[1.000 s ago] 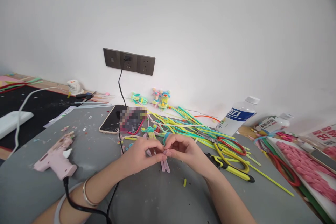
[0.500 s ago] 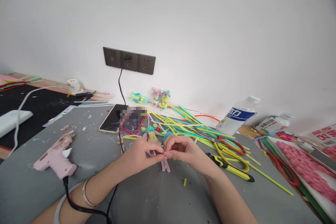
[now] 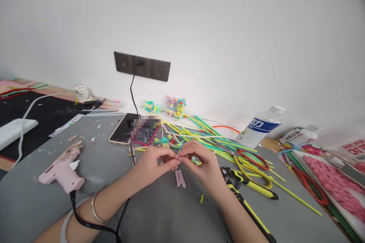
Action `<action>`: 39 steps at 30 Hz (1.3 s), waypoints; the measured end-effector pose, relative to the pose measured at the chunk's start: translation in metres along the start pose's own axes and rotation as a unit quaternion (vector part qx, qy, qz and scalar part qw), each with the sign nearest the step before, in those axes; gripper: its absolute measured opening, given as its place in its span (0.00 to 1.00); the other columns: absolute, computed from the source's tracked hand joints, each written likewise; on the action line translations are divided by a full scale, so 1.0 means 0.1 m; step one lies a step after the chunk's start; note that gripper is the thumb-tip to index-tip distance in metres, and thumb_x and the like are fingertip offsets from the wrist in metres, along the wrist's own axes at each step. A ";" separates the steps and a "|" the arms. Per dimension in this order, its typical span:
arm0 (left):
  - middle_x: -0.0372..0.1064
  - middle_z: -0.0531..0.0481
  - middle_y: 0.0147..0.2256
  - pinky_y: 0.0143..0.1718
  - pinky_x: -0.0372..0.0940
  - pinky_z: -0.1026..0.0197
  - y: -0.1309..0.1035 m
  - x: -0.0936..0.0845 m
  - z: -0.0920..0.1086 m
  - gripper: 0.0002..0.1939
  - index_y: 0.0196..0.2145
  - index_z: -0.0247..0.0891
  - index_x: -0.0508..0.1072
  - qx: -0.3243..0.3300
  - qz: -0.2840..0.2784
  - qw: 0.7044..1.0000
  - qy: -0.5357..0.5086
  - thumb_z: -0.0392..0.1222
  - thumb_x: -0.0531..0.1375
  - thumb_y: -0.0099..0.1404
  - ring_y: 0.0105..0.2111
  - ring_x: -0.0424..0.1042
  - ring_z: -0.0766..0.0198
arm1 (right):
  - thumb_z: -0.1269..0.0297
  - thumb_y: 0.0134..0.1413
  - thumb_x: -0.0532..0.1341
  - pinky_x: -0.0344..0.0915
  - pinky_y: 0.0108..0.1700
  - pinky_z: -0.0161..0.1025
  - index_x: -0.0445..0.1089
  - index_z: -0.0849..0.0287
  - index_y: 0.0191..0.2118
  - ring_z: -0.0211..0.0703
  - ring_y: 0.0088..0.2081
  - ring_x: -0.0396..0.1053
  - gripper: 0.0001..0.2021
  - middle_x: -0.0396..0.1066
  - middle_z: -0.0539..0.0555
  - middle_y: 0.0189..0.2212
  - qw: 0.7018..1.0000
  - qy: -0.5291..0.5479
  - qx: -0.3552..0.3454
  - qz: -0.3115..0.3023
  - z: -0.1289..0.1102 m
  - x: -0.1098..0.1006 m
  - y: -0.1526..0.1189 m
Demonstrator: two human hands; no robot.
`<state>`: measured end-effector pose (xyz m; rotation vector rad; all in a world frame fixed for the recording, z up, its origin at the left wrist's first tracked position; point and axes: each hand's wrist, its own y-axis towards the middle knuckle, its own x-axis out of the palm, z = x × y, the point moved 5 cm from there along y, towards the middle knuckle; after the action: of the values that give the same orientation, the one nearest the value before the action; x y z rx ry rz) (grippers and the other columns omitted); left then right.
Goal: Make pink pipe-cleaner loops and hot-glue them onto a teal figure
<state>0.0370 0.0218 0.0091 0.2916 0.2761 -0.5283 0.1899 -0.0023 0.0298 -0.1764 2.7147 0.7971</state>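
Note:
My left hand (image 3: 156, 163) and my right hand (image 3: 203, 161) meet above the middle of the grey table, thumbs and forefingers pinched together. Whatever sits between the fingertips is tiny and mostly hidden; only a hint of pink or lilac shows. Just below the fingers lies a folded lilac pipe cleaner piece (image 3: 179, 179), apart from them as far as I can see. Behind my hands is a small blue and yellow pipe cleaner figure (image 3: 163, 142), partly covered. A short yellow-green piece (image 3: 201, 198) lies nearer to me.
A pink glue gun (image 3: 64, 171) lies at left, its black cord passing my left forearm. Two phones, one a black-screened phone (image 3: 123, 129), lie behind. Loose pipe cleaners (image 3: 199, 131), scissors (image 3: 255, 159), yellow-black pliers (image 3: 248, 184) and a bottle (image 3: 259, 127) occupy the right.
My fingertips have shifted slightly up and left, away from the folded lilac piece. My right hand has tilted, uncovering more of the pliers. The view has turned a little.

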 end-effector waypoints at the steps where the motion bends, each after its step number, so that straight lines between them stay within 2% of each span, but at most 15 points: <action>1: 0.76 0.50 0.26 0.31 0.66 0.65 0.00 0.00 0.00 0.08 0.29 0.36 0.76 0.000 -0.002 1.000 -0.002 0.39 0.60 0.65 0.26 0.73 0.65 | 0.69 0.59 0.66 0.65 0.31 0.35 0.75 0.56 0.34 0.42 0.34 0.70 0.03 0.73 0.54 0.31 1.000 -0.021 -0.014 0.003 -0.01 0.00 0.00; 8: 0.77 0.51 0.26 0.32 0.64 0.66 0.00 -0.01 0.01 0.10 0.30 0.37 0.77 0.034 0.005 0.998 0.057 0.40 0.58 0.67 0.27 0.73 0.65 | 0.69 0.60 0.65 0.68 0.36 0.38 0.76 0.56 0.34 0.44 0.36 0.73 0.03 0.75 0.55 0.32 0.999 -0.030 -0.019 -0.007 0.00 0.01 0.00; 16: 0.74 0.53 0.24 0.31 0.61 0.66 -0.01 -0.01 -0.04 0.12 0.28 0.37 0.77 0.027 -0.010 0.994 0.101 0.39 0.58 0.68 0.26 0.71 0.67 | 0.65 0.63 0.63 0.67 0.40 0.39 0.75 0.57 0.35 0.43 0.36 0.71 0.06 0.73 0.54 0.34 0.997 0.007 0.048 -0.056 0.04 0.03 0.00; 21: 0.74 0.52 0.26 0.32 0.64 0.65 0.00 -0.01 -0.06 0.10 0.28 0.36 0.77 -0.005 -0.017 1.000 0.022 0.41 0.60 0.65 0.28 0.71 0.65 | 0.61 0.65 0.61 0.67 0.41 0.40 0.73 0.57 0.35 0.45 0.39 0.71 0.08 0.72 0.55 0.36 0.994 0.016 0.069 -0.081 0.02 0.04 0.00; 24: 0.72 0.51 0.28 0.31 0.66 0.64 0.02 0.00 -0.06 0.08 0.32 0.35 0.77 -0.031 -0.016 0.999 -0.040 0.42 0.62 0.64 0.27 0.70 0.66 | 0.58 0.64 0.61 0.67 0.38 0.40 0.73 0.57 0.35 0.45 0.38 0.70 0.10 0.72 0.56 0.35 0.994 0.024 0.083 -0.061 0.03 0.03 0.01; 28: 0.72 0.49 0.33 0.31 0.68 0.64 0.03 0.01 -0.09 0.10 0.36 0.35 0.76 -0.044 -0.015 0.994 -0.103 0.46 0.62 0.64 0.31 0.72 0.64 | 0.56 0.61 0.63 0.66 0.33 0.38 0.74 0.56 0.33 0.45 0.36 0.70 0.10 0.71 0.56 0.35 0.995 0.018 0.093 -0.032 0.08 0.02 0.02; 33: 0.74 0.48 0.36 0.39 0.70 0.62 0.05 -0.13 -0.10 0.10 0.36 0.36 0.77 -0.037 0.000 0.995 -0.092 0.46 0.63 0.64 0.36 0.75 0.62 | 0.59 0.61 0.64 0.64 0.30 0.37 0.73 0.57 0.34 0.43 0.33 0.69 0.08 0.71 0.55 0.33 0.996 0.001 0.083 -0.031 0.09 0.03 0.02; 35: 0.76 0.47 0.35 0.39 0.69 0.63 0.07 -0.20 -0.09 0.10 0.35 0.36 0.79 -0.030 -0.051 0.997 -0.050 0.45 0.63 0.65 0.36 0.75 0.62 | 0.59 0.61 0.63 0.64 0.31 0.37 0.73 0.57 0.35 0.42 0.32 0.68 0.08 0.72 0.54 0.33 0.996 -0.010 0.087 -0.029 0.09 0.01 0.01; 36: 0.76 0.47 0.34 0.38 0.69 0.63 0.07 -0.22 -0.10 0.10 0.35 0.36 0.80 -0.033 -0.097 0.995 -0.019 0.45 0.63 0.65 0.35 0.75 0.62 | 0.59 0.62 0.62 0.64 0.31 0.37 0.73 0.57 0.36 0.42 0.31 0.68 0.08 0.72 0.54 0.33 0.995 -0.016 0.092 -0.026 0.10 0.00 0.01; 39: 0.78 0.46 0.36 0.36 0.69 0.64 0.06 -0.28 -0.15 0.11 0.36 0.36 0.82 -0.039 -0.198 0.978 0.051 0.45 0.63 0.66 0.31 0.76 0.63 | 0.59 0.63 0.60 0.64 0.32 0.37 0.73 0.58 0.39 0.41 0.30 0.68 0.09 0.73 0.54 0.33 0.994 -0.027 0.106 -0.020 0.12 -0.03 -0.01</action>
<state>0.0145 0.0446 0.0054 0.1869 0.4577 -0.8957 0.1956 0.0035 0.0210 -0.1571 2.7117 0.4899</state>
